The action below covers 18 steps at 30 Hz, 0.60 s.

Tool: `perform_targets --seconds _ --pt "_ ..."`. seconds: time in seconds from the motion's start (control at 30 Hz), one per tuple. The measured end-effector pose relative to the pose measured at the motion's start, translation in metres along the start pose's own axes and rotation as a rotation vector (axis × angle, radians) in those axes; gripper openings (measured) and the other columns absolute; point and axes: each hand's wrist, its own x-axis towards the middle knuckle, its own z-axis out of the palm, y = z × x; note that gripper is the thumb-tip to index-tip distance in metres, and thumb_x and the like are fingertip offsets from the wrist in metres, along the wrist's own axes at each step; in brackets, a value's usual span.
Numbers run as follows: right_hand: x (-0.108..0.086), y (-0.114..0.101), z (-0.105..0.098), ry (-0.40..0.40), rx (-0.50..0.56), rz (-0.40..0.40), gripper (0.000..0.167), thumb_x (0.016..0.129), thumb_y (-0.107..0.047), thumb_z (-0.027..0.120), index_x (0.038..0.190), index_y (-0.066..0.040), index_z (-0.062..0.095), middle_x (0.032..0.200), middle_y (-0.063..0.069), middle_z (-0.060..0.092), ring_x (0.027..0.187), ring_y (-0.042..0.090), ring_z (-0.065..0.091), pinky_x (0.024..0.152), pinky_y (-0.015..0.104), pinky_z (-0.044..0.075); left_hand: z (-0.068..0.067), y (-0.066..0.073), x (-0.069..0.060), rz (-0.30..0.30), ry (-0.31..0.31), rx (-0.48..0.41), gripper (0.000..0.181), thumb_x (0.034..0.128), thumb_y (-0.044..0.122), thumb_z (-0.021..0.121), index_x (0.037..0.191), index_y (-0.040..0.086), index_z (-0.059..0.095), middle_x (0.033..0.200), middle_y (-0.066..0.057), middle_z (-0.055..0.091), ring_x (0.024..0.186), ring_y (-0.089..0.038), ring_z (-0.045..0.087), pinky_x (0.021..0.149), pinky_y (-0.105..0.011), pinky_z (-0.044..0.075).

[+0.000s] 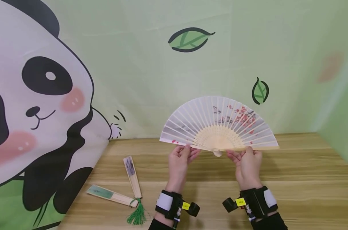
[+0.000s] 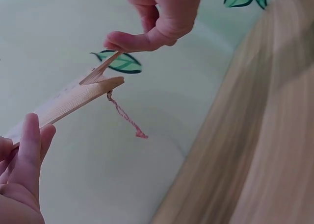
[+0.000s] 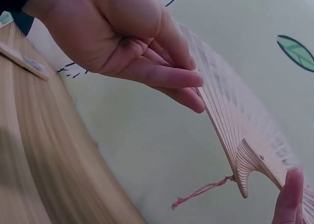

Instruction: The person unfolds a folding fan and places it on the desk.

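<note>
Spread into a wide half circle, a white folding fan (image 1: 220,135) with pale wooden ribs and red blossoms is held up above the table, its pivot pointing down. My left hand (image 1: 178,163) pinches its left outer rib between thumb and fingers, while my right hand (image 1: 248,164) pinches the right outer rib. From the fan's pivot end hangs a short pink cord (image 2: 126,117), seen in the left wrist view. In the right wrist view the ribs (image 3: 228,126) fan out between both hands, and only part of my right hand (image 3: 288,199) shows.
Two folded fans lie on the wooden table (image 1: 208,198) at the left: one with a purple print (image 1: 132,177), one with a green print (image 1: 112,195). A green tassel (image 1: 138,214) lies by their ends. Behind stands a green backdrop (image 1: 145,80) with a panda drawing (image 1: 50,134).
</note>
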Motion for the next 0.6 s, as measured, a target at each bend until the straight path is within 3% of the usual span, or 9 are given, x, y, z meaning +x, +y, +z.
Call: perform_targets --seconds 0.17,0.3,0.37,0.47,0.6 --pt "0.015 -0.006 -0.014 0.021 -0.027 0.03 0.013 0.106 -0.014 0.026 0.096 -0.008 0.023 0.082 0.005 0.033 0.069 0.019 0.068 0.068 0.026 0.057 0.011 -0.015 0.001 -0.058 -0.016 -0.013 0.017 0.1006 0.007 0.054 0.106 -0.009 0.057 0.095 -0.027 0.068 0.085 -0.026 0.071 0.08 -0.034 0.056" --pt "0.028 -0.016 -0.032 0.033 -0.057 0.073 0.012 0.106 -0.012 0.024 0.097 -0.005 0.027 0.097 0.011 0.041 0.068 0.018 0.068 0.065 0.025 0.057 0.025 -0.031 0.003 -0.119 -0.028 -0.016 0.016 0.0973 0.003 0.054 0.108 -0.008 0.057 0.093 -0.025 0.069 0.084 -0.027 0.071 0.078 -0.034 0.057" --pt "0.036 -0.021 -0.044 0.036 -0.061 0.096 0.012 0.105 -0.011 0.023 0.107 -0.005 0.032 0.11 0.013 0.043 0.068 0.017 0.068 0.065 0.025 0.057 0.035 -0.041 0.003 -0.148 -0.036 -0.017 0.017 0.0943 0.001 0.053 0.109 -0.007 0.058 0.092 -0.024 0.069 0.084 -0.028 0.071 0.076 -0.034 0.057" --pt "0.05 -0.03 -0.07 0.034 -0.07 0.115 0.033 0.103 -0.005 0.022 0.132 -0.011 0.037 0.118 0.008 0.048 0.07 0.017 0.068 0.064 0.025 0.056 0.055 -0.06 -0.001 -0.194 -0.044 -0.037 0.019 0.0915 -0.001 0.052 0.109 -0.007 0.059 0.091 -0.024 0.069 0.081 -0.027 0.071 0.075 -0.034 0.058" --pt "0.069 -0.048 -0.11 0.085 -0.132 0.199 0.06 0.096 0.006 0.021 0.152 -0.016 0.023 0.119 0.006 0.046 0.073 0.016 0.067 0.069 0.024 0.056 0.087 -0.088 -0.012 -0.26 -0.046 -0.077 0.018 0.0903 -0.001 0.053 0.106 -0.006 0.06 0.088 -0.023 0.069 0.076 -0.023 0.07 0.073 -0.033 0.058"
